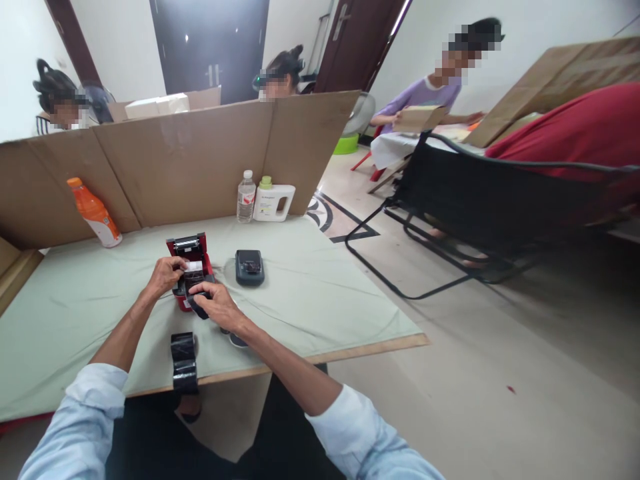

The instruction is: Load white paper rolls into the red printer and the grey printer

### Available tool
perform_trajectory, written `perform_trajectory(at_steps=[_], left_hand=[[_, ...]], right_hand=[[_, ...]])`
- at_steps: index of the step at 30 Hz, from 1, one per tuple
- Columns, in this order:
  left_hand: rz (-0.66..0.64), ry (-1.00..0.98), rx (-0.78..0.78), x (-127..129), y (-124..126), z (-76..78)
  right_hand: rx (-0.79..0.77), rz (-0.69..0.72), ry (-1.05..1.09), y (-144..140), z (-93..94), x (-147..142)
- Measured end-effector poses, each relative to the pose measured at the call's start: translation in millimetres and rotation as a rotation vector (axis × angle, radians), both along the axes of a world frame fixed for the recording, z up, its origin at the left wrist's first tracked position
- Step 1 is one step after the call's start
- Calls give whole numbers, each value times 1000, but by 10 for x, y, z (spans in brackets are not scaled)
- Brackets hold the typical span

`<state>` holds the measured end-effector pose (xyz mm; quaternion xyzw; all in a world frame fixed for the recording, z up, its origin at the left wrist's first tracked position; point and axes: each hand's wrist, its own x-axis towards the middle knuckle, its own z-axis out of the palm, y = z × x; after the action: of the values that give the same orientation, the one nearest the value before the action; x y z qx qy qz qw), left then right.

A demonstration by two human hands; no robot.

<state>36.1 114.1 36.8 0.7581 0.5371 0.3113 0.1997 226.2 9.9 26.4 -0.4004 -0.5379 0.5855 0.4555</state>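
Observation:
A small red and black label printer (181, 301) stands on the green cloth with its lid (189, 243) raised. My left hand (165, 275) is closed at its left side, fingers pinching the edge of a white paper strip (194, 266) inside it. Across the front right of the printer lies my right hand (220, 305), its fingers curled round a black piece (200, 308). Whether that piece is loose or belongs to the printer is unclear. Right of the hands sits a dark, rounded device (249, 268). Shiny black rolls (184, 363) lie near the table's front edge.
A tall cardboard panel (200, 160) borders the table (340, 307) at the back. Before it stand an orange bottle (95, 213), a clear water bottle (246, 198) and a white jug (273, 203). A black folding chair (475, 193) is at right. Several people sit beyond.

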Motion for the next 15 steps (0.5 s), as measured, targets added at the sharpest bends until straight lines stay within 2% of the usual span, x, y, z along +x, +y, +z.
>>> perform_trajectory(at_steps=[5, 8, 12, 15], left_hand=[[-11, 97, -44, 51, 27, 66], [-17, 3, -29, 31, 6, 24], [27, -214, 19, -33, -32, -108], [2, -218, -23, -33, -8, -138]], right_hand=[[61, -16, -67, -35, 13, -1], [170, -55, -112, -55, 38, 20], [284, -59, -173, -59, 48, 54], [300, -50, -204, -53, 23, 51]])
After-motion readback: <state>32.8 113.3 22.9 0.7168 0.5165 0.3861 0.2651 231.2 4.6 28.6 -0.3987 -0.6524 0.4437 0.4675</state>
